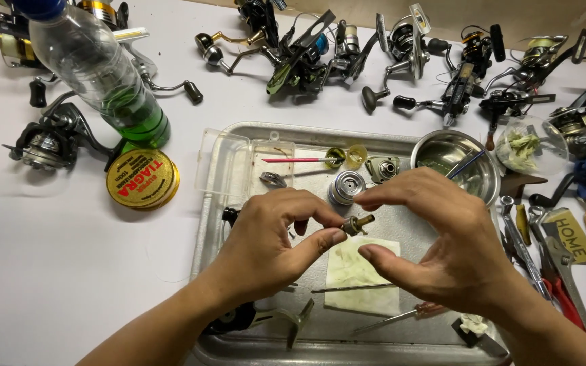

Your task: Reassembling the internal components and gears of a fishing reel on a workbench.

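The left hand (266, 234) fingers are pinching a small brass gear shaft (359, 224); the right hand (442, 237) fingers are hovering apart beside it. Probably light, stiff, greasy; grip its thicker end.

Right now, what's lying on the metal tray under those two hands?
On the metal tray, a stained paper towel, a thin rod and a screwdriver show. The left hand and right hand cover anything beneath them.
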